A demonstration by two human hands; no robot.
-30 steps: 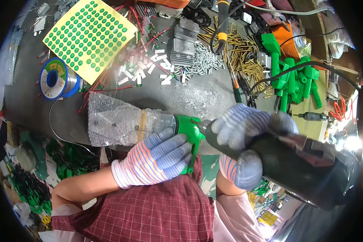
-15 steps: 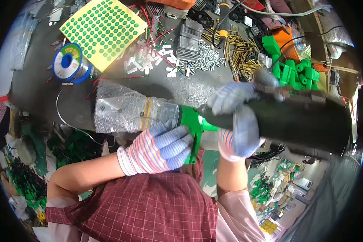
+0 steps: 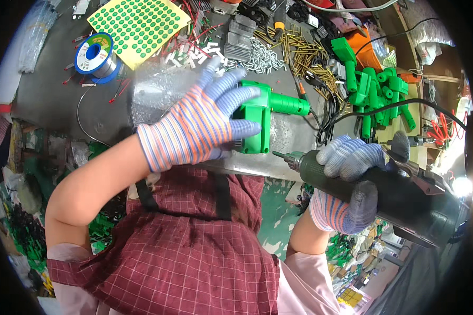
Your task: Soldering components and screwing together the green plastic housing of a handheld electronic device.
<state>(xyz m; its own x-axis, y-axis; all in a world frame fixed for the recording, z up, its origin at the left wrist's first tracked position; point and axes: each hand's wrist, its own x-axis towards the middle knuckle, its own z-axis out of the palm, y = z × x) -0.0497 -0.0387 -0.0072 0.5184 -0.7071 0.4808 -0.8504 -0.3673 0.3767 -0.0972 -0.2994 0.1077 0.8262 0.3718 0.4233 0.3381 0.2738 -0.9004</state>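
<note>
My left hand [image 3: 189, 123], in a striped knit glove, has its fingers spread over the left end of a green plastic tool housing [image 3: 257, 118]. Fingertips overlap the housing; the palm hides whatever lies under it. The housing's ribbed round handle [image 3: 289, 104] points right across the table. In my gloved right hand [image 3: 352, 173] is a dark electric screwdriver [image 3: 320, 170], fingers wrapped round its body. Its bit points left, just short of the housing's lower edge and apart from it. Clear bubble wrap [image 3: 155, 89] lies beyond my left hand.
A solder wire spool [image 3: 110, 67] and a yellow sheet of green round stickers [image 3: 134, 52] lie at the far left. Silver screws [image 3: 265, 56], brass-coloured rods [image 3: 305, 50] and grey heat sinks [image 3: 239, 42] are heaped behind. Green housings [image 3: 373, 89] pile up right; a black cable [image 3: 404, 101] crosses there.
The screwdriver has pulled back from the housing toward the lower right. The housing has moved up onto the table, its handle now in view. My left fingers have spread apart.
</note>
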